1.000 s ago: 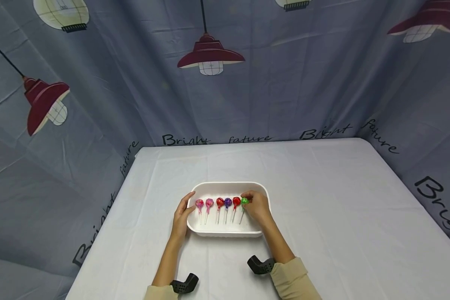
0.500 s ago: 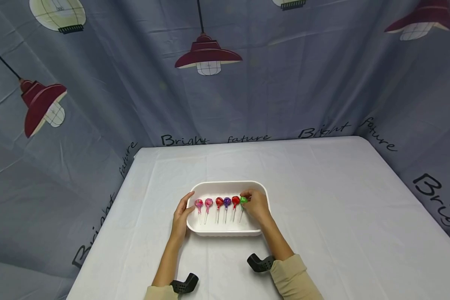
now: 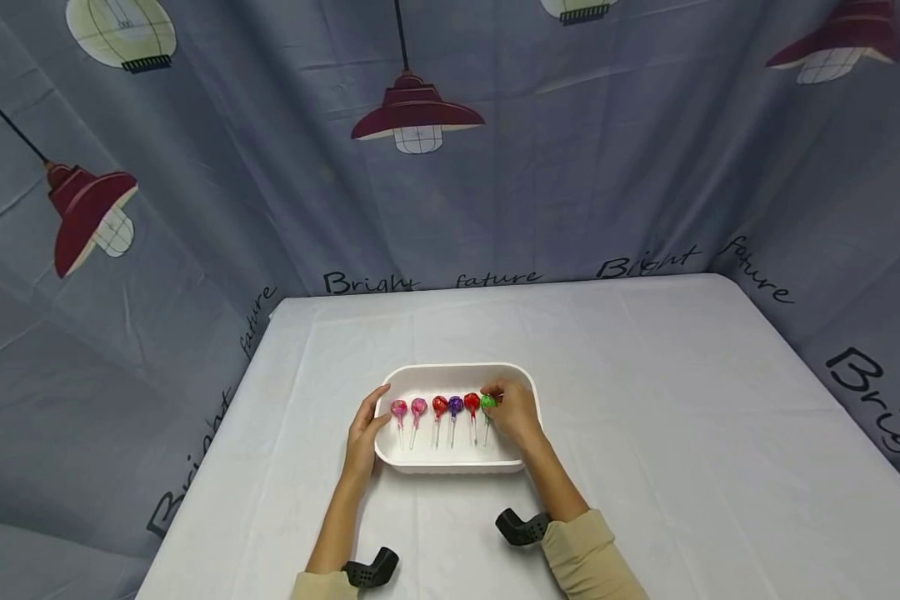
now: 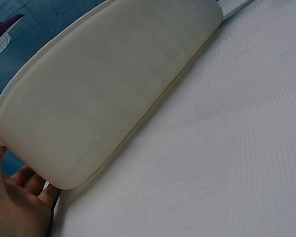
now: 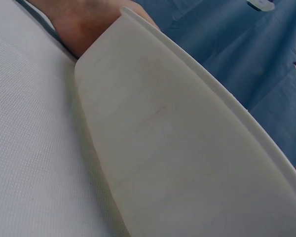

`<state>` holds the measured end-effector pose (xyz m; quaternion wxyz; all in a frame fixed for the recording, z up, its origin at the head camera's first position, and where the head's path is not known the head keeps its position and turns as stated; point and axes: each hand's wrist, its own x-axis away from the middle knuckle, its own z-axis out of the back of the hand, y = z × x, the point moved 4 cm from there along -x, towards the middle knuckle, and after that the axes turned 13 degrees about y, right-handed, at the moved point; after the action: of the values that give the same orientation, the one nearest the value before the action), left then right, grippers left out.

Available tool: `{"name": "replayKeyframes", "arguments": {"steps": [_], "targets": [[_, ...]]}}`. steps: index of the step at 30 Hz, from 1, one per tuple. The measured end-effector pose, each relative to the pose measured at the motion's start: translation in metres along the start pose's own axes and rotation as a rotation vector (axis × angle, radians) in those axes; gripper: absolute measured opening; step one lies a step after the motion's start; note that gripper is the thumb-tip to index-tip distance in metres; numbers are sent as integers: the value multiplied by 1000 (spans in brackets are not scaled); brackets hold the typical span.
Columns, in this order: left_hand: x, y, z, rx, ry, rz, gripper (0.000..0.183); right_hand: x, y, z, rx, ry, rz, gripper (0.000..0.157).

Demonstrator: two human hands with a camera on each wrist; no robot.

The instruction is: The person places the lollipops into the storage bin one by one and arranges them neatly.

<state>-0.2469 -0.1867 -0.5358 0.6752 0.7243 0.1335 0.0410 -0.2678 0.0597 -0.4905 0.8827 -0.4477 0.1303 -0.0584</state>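
A white tray (image 3: 457, 468) lies on the table, with several lollipops in a row inside. From left to right there are two pink lollipops (image 3: 418, 407), a red one (image 3: 439, 406), a purple one (image 3: 455, 405), another red lollipop (image 3: 472, 402) and a green lollipop (image 3: 488, 402). My left hand (image 3: 363, 429) holds the tray's left end, thumb at the rim; in the left wrist view, fingers (image 4: 34, 183) bend around the outer wall. At the row's right end, my right hand (image 3: 516, 414) pinches the green lollipop by its head. In the right wrist view the tray's wall hides the right hand's fingertips.
A white cloth covers the table (image 3: 645, 400), reaching to the grey-blue curtain (image 3: 570, 167) behind and at both sides. Black wrist mounts (image 3: 522, 528) sit on both forearms, just in front of the tray.
The stick of the right-hand red lollipop has swung to the right, and the green lollipop's stick stands straighter. Both hands have stayed in place.
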Motion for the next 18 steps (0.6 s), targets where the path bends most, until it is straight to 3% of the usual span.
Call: {"name": "replayKeyframes", "arguments": {"steps": [12,18], "targets": [[2,0,0,36,7,4,40,5,-8,9,-82,97,74,27],[7,4,6,126,0,59,38,6,-16,21,-201,35,15,24]]}}
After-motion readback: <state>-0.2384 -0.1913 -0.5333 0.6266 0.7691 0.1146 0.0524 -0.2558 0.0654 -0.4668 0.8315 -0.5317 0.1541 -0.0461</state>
